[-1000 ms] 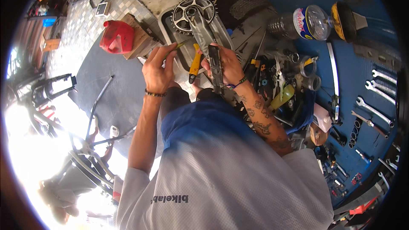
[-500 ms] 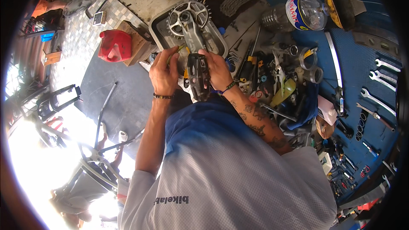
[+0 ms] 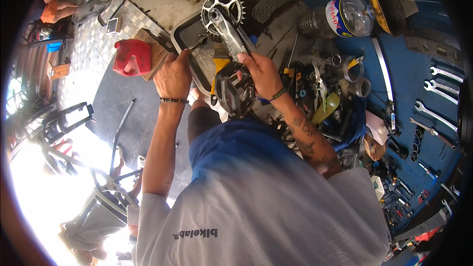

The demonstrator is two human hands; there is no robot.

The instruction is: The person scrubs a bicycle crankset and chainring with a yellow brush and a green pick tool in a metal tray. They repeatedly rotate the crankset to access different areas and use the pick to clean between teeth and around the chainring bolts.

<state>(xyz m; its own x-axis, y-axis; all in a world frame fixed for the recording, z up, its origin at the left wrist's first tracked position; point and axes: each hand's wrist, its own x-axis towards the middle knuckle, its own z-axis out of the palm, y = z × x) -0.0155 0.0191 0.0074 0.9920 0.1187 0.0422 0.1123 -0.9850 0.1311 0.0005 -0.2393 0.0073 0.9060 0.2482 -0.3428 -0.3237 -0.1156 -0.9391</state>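
A bicycle crank arm (image 3: 229,34) with a toothed silver chainring (image 3: 205,16) hangs over a metal tray (image 3: 176,40). My right hand (image 3: 265,75) is closed around the crank's lower end, beside the black pedal (image 3: 234,92). My left hand (image 3: 173,78) is closed at the tray's left side, apart from the crank. Out of its fingers sticks a thin, dark-tipped tool (image 3: 198,44), too small to name. A paintbrush with a yellow handle (image 3: 221,63) stands in the tray, partly hidden behind the pedal.
Left of the tray, a red jug (image 3: 133,58) stands by a wooden block (image 3: 156,51). To the right lie pliers (image 3: 319,81) and several loose tools, with a clear plastic bottle (image 3: 351,15) farther back. Wrenches (image 3: 436,91) lie on the blue surface at far right.
My left hand has drawn back to the left, away from the crank. The crank and pedal have tilted and shifted in my right hand, which moved slightly right; the chainring rose toward the far side.
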